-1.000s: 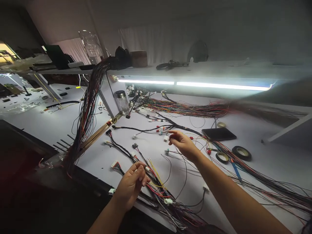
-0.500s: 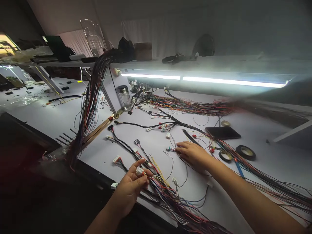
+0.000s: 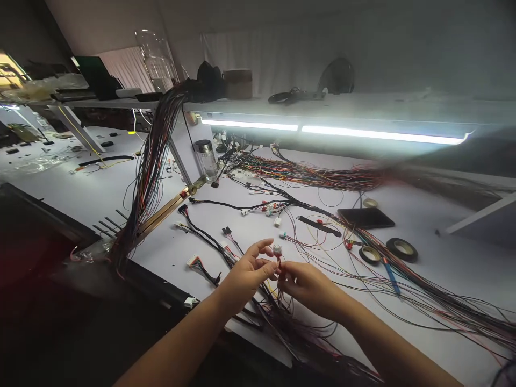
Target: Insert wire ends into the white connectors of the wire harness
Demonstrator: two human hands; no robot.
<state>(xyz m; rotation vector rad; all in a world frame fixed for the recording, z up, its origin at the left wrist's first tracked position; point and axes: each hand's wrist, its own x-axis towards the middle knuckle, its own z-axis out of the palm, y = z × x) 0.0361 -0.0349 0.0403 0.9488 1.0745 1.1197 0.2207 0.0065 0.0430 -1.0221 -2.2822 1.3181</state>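
My left hand (image 3: 245, 273) and my right hand (image 3: 307, 283) meet above the near part of the white workbench (image 3: 169, 252). A small white connector (image 3: 277, 249) with red wires sits between them, pinched by the left thumb and fingers. The right fingers pinch the thin red wire just below the connector. Under both hands lies a tangle of coloured harness wires (image 3: 282, 322) with several white plugs.
A thick wire bundle (image 3: 149, 172) hangs from the upper shelf at left. A glass jar (image 3: 205, 160), a dark tablet (image 3: 366, 217), two tape rolls (image 3: 401, 249) and a blue pen (image 3: 390, 276) lie on the bench. More wire bundles (image 3: 322, 177) run under the light strip (image 3: 330, 130).
My right hand pulled back from the bench middle toward me with a wire. My left hand rose to meet it, and both now pinch the white connector and its wire.
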